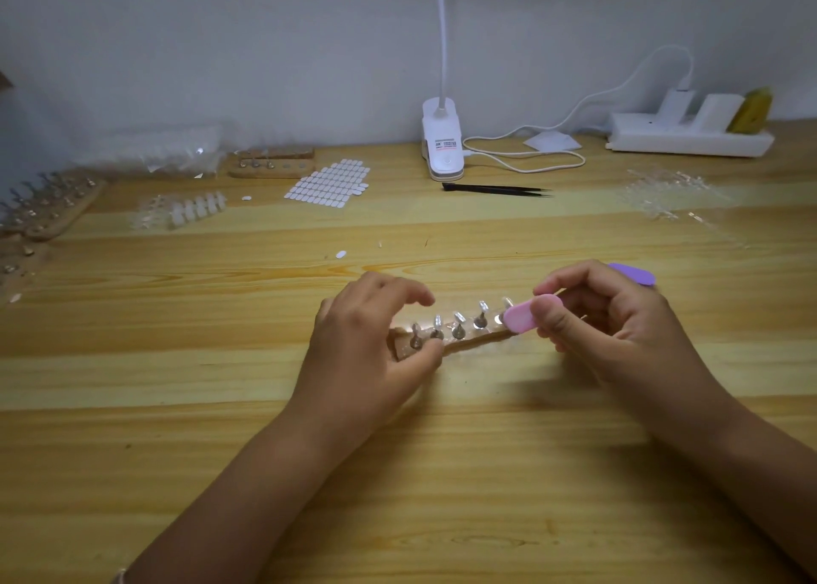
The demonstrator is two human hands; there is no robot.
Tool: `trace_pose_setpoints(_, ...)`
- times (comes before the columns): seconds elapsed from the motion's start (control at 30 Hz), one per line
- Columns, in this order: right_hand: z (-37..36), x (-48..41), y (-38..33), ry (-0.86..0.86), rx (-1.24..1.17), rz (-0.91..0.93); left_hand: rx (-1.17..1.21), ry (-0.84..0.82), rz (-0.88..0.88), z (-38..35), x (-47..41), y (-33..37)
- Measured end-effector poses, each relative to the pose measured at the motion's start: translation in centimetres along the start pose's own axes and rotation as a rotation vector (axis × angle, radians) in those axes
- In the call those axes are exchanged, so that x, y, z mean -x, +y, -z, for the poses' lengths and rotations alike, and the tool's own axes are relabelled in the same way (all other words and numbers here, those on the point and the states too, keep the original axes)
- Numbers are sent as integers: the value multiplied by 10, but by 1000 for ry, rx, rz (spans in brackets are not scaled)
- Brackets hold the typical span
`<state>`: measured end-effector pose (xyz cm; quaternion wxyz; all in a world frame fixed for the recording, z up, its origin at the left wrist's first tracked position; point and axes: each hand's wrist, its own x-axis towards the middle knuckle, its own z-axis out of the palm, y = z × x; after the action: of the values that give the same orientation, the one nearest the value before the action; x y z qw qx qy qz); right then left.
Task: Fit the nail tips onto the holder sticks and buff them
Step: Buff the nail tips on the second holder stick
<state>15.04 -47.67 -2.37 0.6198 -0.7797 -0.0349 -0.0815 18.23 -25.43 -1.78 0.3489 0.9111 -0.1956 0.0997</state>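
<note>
A small wooden base (468,342) lies in the middle of the table with several metal holder sticks (458,326) standing in a row, each topped by a clear nail tip. My left hand (371,349) holds the base's left end between thumb and curled fingers. My right hand (605,318) pinches a pink and purple buffer (524,316). The buffer's pink end touches the rightmost nail tip (508,304), and its purple end (632,273) sticks out behind my fingers.
Black tweezers (495,189) lie in front of a white clip lamp (442,141). A sheet of adhesive tabs (329,184), loose nail tips (185,210) and more wooden holders (48,208) sit at the back left. A power strip (689,137) and clear tip frames (667,192) are back right.
</note>
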Motion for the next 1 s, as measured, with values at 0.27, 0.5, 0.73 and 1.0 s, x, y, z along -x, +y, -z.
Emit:
trace_pose_setpoints(0.27, -2, 2, 2, -53, 3, 35, -301, 150, -308, -9, -3, -2)
trace_pose_setpoints(0.5, -4, 1, 3, -47, 20, 41, -469, 195, -480, -8, 0, -2)
trace_pose_setpoints(0.73, -3, 2, 3, -46, 26, 51, -471, 193, -555, -7, -1, -2)
trace_pose_setpoints(1.0, -1, 2, -1, -8, 49, 75, -496, 257, -657, -2, 0, -2)
